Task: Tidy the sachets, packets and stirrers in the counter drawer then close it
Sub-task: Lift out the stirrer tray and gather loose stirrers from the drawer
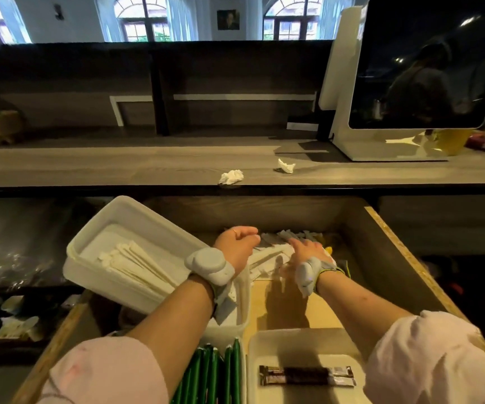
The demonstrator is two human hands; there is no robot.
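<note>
Where hands (306,252) reach, sachets (270,255) beneath.

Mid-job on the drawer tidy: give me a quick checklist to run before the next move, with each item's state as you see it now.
1. Drawer open far enough to work in: ok.
2. Both hands on the loose white sachets at the back: ok; left hand curled, right hand flat on the pile.
3. Whether the left hand actually holds sachets: cannot tell, its fingers are curled away from the camera.
4. White tray of stirrers seated level: not ok, it sits tilted over the drawer's left side.
5. Green packets and brown sachets sorted in front containers: ok.
6. Counter tidy: not ok, two crumpled tissues lie on it.
</note>
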